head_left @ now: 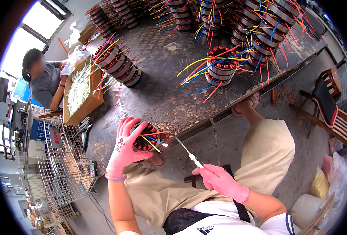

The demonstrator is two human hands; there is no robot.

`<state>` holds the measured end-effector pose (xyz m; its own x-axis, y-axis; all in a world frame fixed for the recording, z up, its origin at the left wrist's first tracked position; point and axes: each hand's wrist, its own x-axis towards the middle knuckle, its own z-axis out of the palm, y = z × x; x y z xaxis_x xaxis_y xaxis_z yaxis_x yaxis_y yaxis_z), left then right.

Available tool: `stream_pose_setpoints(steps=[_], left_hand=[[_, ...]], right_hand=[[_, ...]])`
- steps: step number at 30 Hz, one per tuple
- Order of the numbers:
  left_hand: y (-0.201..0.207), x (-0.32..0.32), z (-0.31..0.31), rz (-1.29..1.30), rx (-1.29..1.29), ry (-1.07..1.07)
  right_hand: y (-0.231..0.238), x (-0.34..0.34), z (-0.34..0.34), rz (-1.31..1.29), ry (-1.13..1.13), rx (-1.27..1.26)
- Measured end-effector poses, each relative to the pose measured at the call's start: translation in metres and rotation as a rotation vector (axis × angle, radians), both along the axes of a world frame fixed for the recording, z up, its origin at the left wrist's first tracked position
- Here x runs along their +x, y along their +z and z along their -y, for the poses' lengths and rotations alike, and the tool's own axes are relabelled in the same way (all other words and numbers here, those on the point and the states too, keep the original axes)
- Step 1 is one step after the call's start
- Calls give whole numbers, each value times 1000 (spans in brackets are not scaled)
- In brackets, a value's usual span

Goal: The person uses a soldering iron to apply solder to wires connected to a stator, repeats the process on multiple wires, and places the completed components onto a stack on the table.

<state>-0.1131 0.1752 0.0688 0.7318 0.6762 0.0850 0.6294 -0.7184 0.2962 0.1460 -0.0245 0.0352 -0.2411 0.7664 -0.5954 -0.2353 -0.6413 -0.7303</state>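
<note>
My left hand (123, 147), in a pink glove, grips a motor stator (145, 143) from its left side at the table's near edge. Red, blue and yellow lead wires (154, 140) stick out of its red windings toward the right. My right hand (221, 179), also gloved in pink, is closed around a slim tool (195, 159) with a white handle and a thin metal shaft. The shaft points up and left, its tip a little to the right of the wires and apart from them. Another stator (222, 66) with long coloured wires stands upright farther back.
Leaning stator stacks stand at left (118, 64) and along the far side of the worn dark table (161, 82). An open carton (99, 102) of white sleeves sits at left, beside a seated person (44, 78). Pliers (85, 137), a wire cage (60, 164) and a wooden chair (326, 102) surround me.
</note>
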Motion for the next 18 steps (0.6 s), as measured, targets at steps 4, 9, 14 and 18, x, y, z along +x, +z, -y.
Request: stream_pose_setpoints(steps=[4,9,14,18], left_hand=[[-2,0,-3,-10,16,-8],[-6,-2,-4,34,7,6],[-3,-3,-2,29,30,18],[-5,-4,-3,30,49,9]], right_hand=[[-2,-2,-2,2,-1,51],[8,0,-5,11,25,13],[13,-1,-5,-4,8,-13],[8,-2,-3,4,-2,-2]])
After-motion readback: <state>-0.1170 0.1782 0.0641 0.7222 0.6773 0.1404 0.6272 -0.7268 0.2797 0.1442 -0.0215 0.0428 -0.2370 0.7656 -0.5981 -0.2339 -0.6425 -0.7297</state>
